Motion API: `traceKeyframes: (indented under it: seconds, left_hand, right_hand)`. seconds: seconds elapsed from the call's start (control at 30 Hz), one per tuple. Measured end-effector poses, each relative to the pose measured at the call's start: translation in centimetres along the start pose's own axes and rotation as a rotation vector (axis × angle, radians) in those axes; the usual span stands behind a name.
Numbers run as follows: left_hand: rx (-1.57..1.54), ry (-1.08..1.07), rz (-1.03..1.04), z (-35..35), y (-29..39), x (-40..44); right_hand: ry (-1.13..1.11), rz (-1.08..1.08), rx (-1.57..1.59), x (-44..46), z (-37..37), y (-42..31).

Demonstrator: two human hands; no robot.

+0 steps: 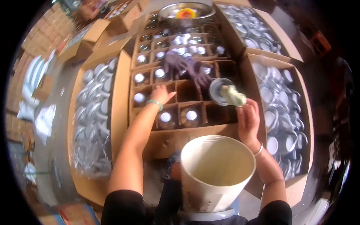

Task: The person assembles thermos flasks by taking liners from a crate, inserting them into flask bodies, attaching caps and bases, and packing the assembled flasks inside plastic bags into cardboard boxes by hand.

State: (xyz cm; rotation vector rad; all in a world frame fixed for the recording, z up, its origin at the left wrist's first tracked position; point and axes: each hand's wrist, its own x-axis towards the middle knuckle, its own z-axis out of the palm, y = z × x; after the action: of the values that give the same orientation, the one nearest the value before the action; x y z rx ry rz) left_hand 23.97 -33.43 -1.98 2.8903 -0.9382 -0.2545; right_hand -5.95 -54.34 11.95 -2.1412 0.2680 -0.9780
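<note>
My left hand (pixel 162 94), a green bangle at its wrist, rests over a compartment of the divided cardboard box (pixel 180 133), thumb spread from the bent fingers. Whatever lies beneath its palm is hidden. Bottles with white caps (pixel 165 117) stand in compartments around it. My right hand (pixel 248 119) pinches a crumpled pale green cloth (pixel 234 96) above the box's right side. Just behind the cloth is a grey round lid-like piece (pixel 216 90); whether it is held too, I cannot tell. Purple-grey gloves (pixel 187 67), blurred, lie across the dividers beyond my hands.
A cream bucket (pixel 191 187) stands between my arms. Open cartons of grey-lidded pieces flank the box, at left (pixel 118 112), right (pixel 305 123) and far right (pixel 277 26). A metal bowl (pixel 210 13) with a yellow-orange ring (pixel 186 13) sits at the far end.
</note>
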Motion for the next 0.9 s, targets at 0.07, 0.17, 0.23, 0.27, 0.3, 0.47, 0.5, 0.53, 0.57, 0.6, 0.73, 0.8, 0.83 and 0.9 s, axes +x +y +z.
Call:
traceKeyframes:
  seconds: [0.07,0.17,0.23,0.27,0.3,0.47,0.5,0.53,0.57,0.6,0.73,0.8,0.83,0.9]
  left_hand:
    - [-0.164,0.019,-0.097,0.2,0.5,-0.2]
    - [-0.252,0.000,-0.017,2.2,-2.7,-0.2]
    - [-0.228,0.046,0.005,1.9,-2.5,-1.2]
    - [-0.219,0.068,-0.001,1.9,-2.1,-1.5]
    - [-0.191,0.066,-0.038,1.9,-1.6,-1.5]
    - [-0.163,0.089,-0.095,2.4,-0.6,-1.0]
    - [-0.175,0.088,-0.035,3.9,-2.1,-0.4]
    - [-0.135,0.076,-0.040,2.8,-1.8,-1.0]
    - [-0.096,0.064,-0.046,1.7,-1.5,-1.5]
    - [-0.086,0.043,-0.028,0.6,-1.2,-1.9]
    - [-0.109,0.183,0.145,-5.3,-1.1,-2.6]
    - [-0.056,0.241,0.257,-11.2,-0.4,-4.7]
    - [-0.057,0.228,0.242,-14.6,0.2,-6.1]
    - [-0.062,0.252,0.267,-20.5,0.5,-8.6]
  right_hand:
    - [-0.005,-0.115,-0.139,1.0,-1.0,-0.5]
    - [-0.015,-0.126,-0.161,2.2,-2.5,-2.7]
    - [0.006,-0.221,-0.198,3.2,-3.6,-3.7]
    - [0.015,-0.315,-0.235,3.7,-4.0,-4.2]
    - [0.063,-0.396,-0.262,4.2,-4.2,-5.0]
    - [0.047,-0.485,-0.228,5.4,-6.5,-7.5]
    - [-0.038,-0.305,0.044,5.5,-6.8,-7.5]
    - [-0.126,-0.127,0.315,5.5,-6.9,-7.5]
    - [-0.123,0.012,0.530,5.3,-6.7,-7.7]
    - [-0.128,0.173,0.709,5.2,-7.0,-8.7]
    - [-0.111,-0.096,0.747,4.7,-8.4,-8.6]
    - [-0.050,-0.500,0.635,5.1,-9.2,-8.8]
    - [-0.191,-0.554,0.647,5.3,-10.4,-9.5]
    - [-0.195,-0.634,0.781,5.1,-10.7,-11.5]
